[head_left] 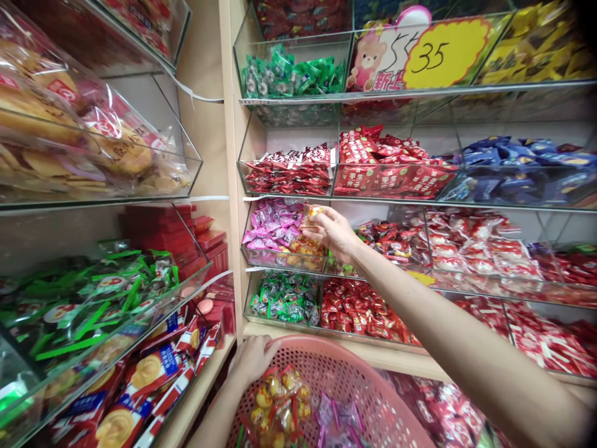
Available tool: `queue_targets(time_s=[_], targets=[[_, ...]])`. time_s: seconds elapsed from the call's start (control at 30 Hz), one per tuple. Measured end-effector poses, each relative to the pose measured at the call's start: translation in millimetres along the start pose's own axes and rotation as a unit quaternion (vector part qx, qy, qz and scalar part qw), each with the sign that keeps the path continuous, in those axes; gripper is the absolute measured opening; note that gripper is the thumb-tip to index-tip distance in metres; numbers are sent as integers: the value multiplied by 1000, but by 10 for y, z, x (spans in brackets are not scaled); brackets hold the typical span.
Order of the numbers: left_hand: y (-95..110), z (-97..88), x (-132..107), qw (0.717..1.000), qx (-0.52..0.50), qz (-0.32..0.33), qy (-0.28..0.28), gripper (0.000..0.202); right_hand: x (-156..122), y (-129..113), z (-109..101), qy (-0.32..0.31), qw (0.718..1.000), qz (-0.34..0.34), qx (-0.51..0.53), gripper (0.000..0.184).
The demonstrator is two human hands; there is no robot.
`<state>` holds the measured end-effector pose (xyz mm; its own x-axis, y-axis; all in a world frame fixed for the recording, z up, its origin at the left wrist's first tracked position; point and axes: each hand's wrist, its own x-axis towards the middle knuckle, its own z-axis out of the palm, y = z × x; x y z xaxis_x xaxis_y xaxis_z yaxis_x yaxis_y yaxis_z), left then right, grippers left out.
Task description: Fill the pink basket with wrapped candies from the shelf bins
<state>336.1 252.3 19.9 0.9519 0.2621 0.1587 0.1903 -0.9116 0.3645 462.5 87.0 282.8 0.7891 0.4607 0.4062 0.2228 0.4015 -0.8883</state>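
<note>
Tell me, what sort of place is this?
Probably a sweet shop: purple-wrapped sweets on display, a yellow sign saying 35, perhaps a price, and a pink plastic basket holding packets.

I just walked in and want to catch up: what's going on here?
A person's right hand holds a small wrapped packet in front of a shelf bin with purple packets. The left hand is at the rim of a pink basket, which already holds yellow-looking packets and some purple-edged ones.

Right-hand fingers (329, 219) pinch 1 small packet (310, 215) while left-hand fingers (262, 350) grip the pink basket (359, 362).
</note>
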Motion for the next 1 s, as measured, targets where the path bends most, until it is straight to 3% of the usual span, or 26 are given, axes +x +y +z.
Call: queue_targets(time_s=[0.1,0.17,0.23,0.3,0.33,0.4,0.47,0.5,0.6,0.77,1.0], targets=[[9,-7,-11,1000,0,0,0,51,-80,-70,4,4,990,94,103,10],[17,-15,-19,1000,2,-1,0,51,-90,-97,9,12,989,112,98,6],[24,-24,-23,1000,4,-2,0,51,-74,-102,12,21,997,78,5,13],[29,-31,-25,1000,7,-3,-1,53,-49,-95,6,25,983,-8,-184,20],[31,-34,-25,1000,9,-2,-1,53,-38,-90,0,20,952,-55,-302,21],[34,-40,-26,1000,10,-2,-3,53,-24,-78,-13,-6,845,-126,-520,20],[37,-44,-28,1000,11,-1,-5,53,-25,-65,-16,-36,733,-140,-665,20],[39,-47,-29,1000,12,-1,-5,53,-31,-55,-11,-49,693,-133,-707,22],[44,-54,-34,1000,16,-1,-6,54,-49,-20,27,-74,632,-108,-764,27],[40,-51,-37,1000,22,4,0,54,-13,31,93,-96,596,-110,-790,24],[30,-41,-34,1000,25,8,6,51,99,62,107,-155,597,-142,-775,10]])
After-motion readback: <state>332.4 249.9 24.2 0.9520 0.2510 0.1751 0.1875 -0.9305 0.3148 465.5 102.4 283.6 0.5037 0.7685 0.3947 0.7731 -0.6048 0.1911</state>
